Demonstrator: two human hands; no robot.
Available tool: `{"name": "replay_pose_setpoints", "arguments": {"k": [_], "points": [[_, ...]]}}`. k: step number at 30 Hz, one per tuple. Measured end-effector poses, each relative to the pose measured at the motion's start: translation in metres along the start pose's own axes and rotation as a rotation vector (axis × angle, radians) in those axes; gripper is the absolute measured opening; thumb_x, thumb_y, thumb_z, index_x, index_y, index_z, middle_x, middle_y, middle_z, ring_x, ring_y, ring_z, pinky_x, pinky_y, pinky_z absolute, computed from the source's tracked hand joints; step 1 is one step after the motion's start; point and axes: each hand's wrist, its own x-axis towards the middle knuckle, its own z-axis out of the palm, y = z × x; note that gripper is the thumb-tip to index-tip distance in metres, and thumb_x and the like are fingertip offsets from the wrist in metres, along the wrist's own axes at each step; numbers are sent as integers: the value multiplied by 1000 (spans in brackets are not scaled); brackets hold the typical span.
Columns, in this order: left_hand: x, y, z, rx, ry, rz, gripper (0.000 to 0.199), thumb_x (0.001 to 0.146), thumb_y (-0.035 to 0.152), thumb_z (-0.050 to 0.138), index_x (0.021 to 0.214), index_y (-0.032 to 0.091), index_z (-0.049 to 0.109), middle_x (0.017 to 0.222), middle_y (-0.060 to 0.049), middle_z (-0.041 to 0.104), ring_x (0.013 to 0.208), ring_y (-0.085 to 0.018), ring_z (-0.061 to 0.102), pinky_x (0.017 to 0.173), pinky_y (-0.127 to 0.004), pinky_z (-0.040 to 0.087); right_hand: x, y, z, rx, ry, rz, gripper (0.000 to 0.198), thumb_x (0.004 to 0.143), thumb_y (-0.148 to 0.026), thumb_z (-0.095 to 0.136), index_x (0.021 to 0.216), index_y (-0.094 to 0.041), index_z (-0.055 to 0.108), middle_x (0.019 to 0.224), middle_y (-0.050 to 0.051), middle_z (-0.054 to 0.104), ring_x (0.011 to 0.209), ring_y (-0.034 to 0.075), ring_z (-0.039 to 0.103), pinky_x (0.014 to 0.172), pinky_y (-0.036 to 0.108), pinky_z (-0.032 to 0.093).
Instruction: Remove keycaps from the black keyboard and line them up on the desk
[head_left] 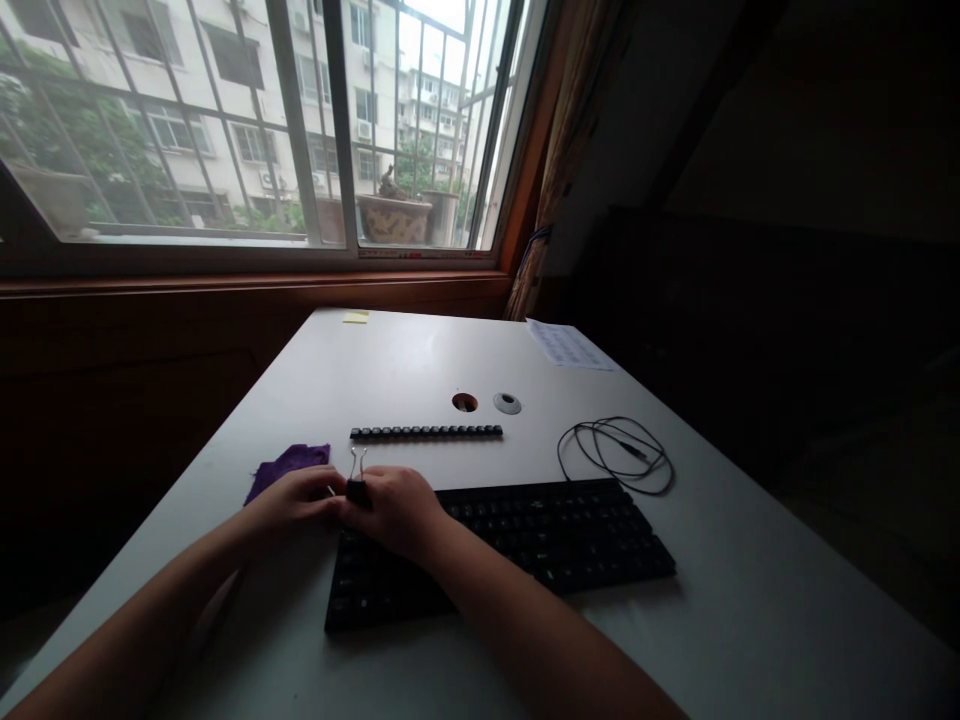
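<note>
A black binder clip (pixel 358 491) with its two wire handles pointing up is held in my right hand (pixel 401 508), over the upper left corner of the black keyboard (pixel 555 535). My left hand (pixel 296 497) is closed, its fingertips meeting the right hand's beside the clip. A small pale bit shows at those fingertips, too small to name. Just behind my left hand lies a crumpled purple cloth (pixel 289 466). Beyond the keyboard a row of black keycaps (pixel 426 433) is lined up on the white table. My right forearm covers part of the keyboard.
The white table (pixel 405 360) has a cable hole (pixel 465 402) with its round grey cover (pixel 508 402) beside it. A coiled black cable (pixel 615 455) lies at right. Printed paper (pixel 570 345) and yellow sticky notes (pixel 356 317) sit at the far edge, below a window (pixel 349 130).
</note>
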Motion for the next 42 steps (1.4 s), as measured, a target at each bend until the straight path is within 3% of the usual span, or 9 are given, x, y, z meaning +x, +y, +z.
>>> {"name": "replay_pose_setpoints", "arguments": {"k": [7,13,19,23,28,32,39,42], "points": [[-1,4,3,-20,19,-34,36,89,49,57,93,15,66,83,-5,68,75,-21,65,66,-28,53,-2,-4,-10,148,92,-11,35,94,-51,54,81,-21,64,76,0,60,67,13,54,62,24,35],[-2,11,4,-3,43,-49,37,87,52,59,88,16,65,79,-4,68,74,-21,65,65,-28,52,0,1,-13,295,75,-60,34,97,-44,50,74,-19,56,73,-1,56,67,12,51,64,22,37],[0,4,2,-42,9,-31,36,85,50,60,94,15,65,86,-7,70,82,-23,65,69,-28,53,1,3,-9,244,24,-131,19,93,-38,60,85,-21,62,79,0,61,67,12,51,62,22,35],[1,4,0,-13,34,5,30,82,45,65,82,15,64,80,-4,67,76,-21,63,68,-27,51,-2,-1,-7,124,-19,-154,23,92,-45,60,93,-23,67,86,2,67,69,13,56,61,23,34],[0,2,2,-81,-9,-33,35,86,49,60,93,15,64,88,-7,70,80,-23,66,70,-29,53,-1,0,-7,152,22,-97,25,97,-42,53,101,-22,67,86,3,69,72,15,59,64,24,37],[0,-4,3,-82,-13,-55,39,88,52,58,94,15,64,90,-8,71,79,-22,67,68,-28,54,1,-1,-9,214,12,-67,27,97,-44,52,96,-21,67,86,4,69,74,16,60,66,24,39],[0,4,5,-39,43,-73,38,85,54,61,85,16,64,75,-4,68,72,-22,66,62,-27,53,2,-1,-7,267,27,18,27,96,-43,55,89,-20,67,80,3,68,73,16,59,65,25,39],[0,8,5,-64,34,-80,37,85,52,62,89,16,66,80,-5,70,73,-22,67,64,-29,54,6,5,-5,337,54,120,31,96,-42,54,82,-18,67,73,3,66,68,16,58,61,25,37]]}}
